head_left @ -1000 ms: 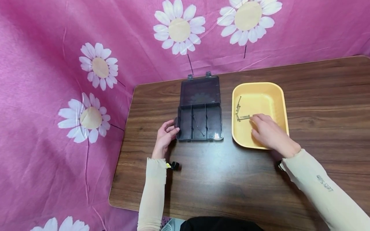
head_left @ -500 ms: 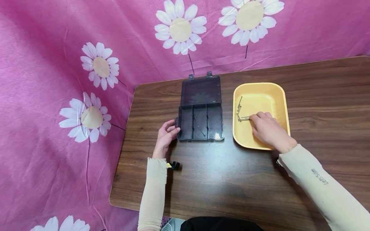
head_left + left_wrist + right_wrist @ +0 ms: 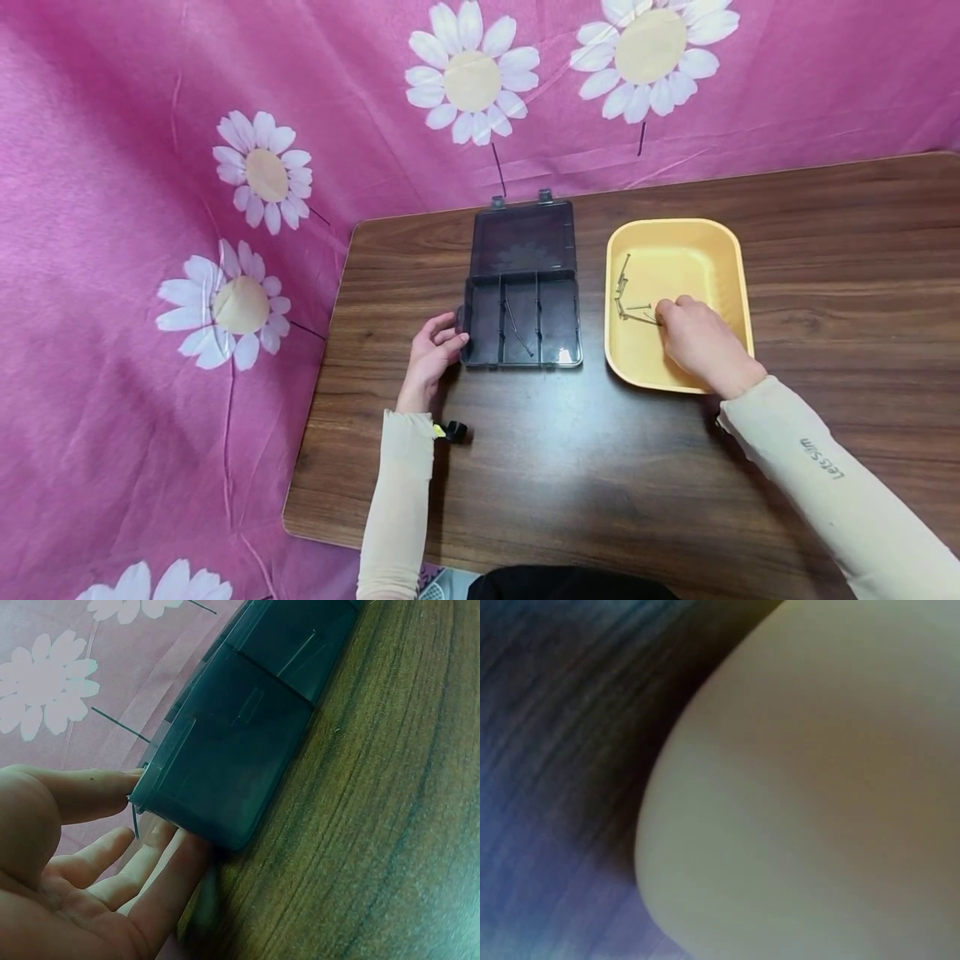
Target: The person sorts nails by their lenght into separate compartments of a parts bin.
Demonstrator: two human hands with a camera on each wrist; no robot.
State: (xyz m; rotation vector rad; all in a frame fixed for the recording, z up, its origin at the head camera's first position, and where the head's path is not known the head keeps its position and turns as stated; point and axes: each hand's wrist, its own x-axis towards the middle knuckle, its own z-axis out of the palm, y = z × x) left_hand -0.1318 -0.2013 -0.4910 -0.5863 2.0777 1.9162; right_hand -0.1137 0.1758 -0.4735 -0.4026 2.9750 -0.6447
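A dark see-through compartment box lies on the table with its lid folded back. One long nail lies slanted in its middle compartment. My left hand grips the box's left side, thumb at the top edge and fingers lower down, as the left wrist view shows. To the right stands a yellow tray, with several nails along its left part. Inside it, the curled fingers of my right hand pinch the end of a nail; the fingertips are partly hidden.
The brown wooden table runs back to a pink curtain with daisies. Close to my left wrist is a small black wrist camera. A blurred pale curved surface fills most of the right wrist view.
My right hand's fingers have curled in more, and the nail at their tips has swung toward me, away from the one beside it. The left hand keeps its grip on the box.
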